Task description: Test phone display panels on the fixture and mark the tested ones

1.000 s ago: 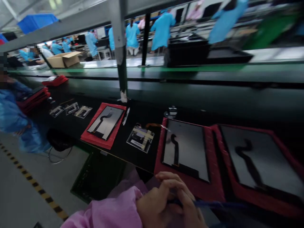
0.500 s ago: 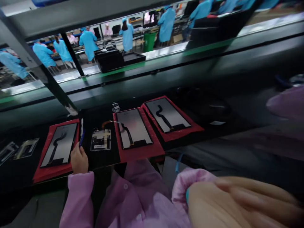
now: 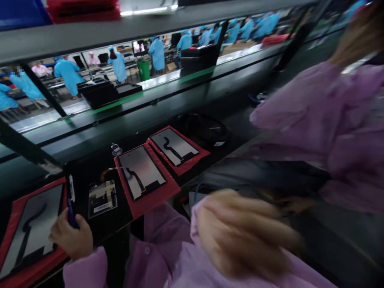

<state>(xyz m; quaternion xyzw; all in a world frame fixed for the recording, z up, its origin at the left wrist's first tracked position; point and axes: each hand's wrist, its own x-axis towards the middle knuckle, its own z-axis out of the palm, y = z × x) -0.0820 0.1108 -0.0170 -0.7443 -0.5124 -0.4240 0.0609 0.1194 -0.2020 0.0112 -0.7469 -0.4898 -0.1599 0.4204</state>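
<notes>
My left hand (image 3: 73, 236) has its thumb and fingers around a slim blue pen-like tool (image 3: 72, 215), at the right edge of the nearest display panel (image 3: 45, 212). That panel lies on a red wrap with a dark ribbon cable across its pale back. A small flat circuit part (image 3: 102, 198) with tape and a white label rests just to the right of the hand. My right hand (image 3: 243, 236) is raised in front of my lap, smeared by motion; its fingers are hard to make out.
Two more panels, a middle one (image 3: 141, 172) and a farther one (image 3: 174, 146), lie on red wraps. A small metal device (image 3: 116, 149) stands behind the middle panel. A black bag-like item (image 3: 204, 128) is farther right. A co-worker in a pink smock (image 3: 324, 116) sits at the right.
The view has turned right, so the panels appear farther left and the co-worker shows more fully. My right hand has moved left in the view and its fingers look more bent.
</notes>
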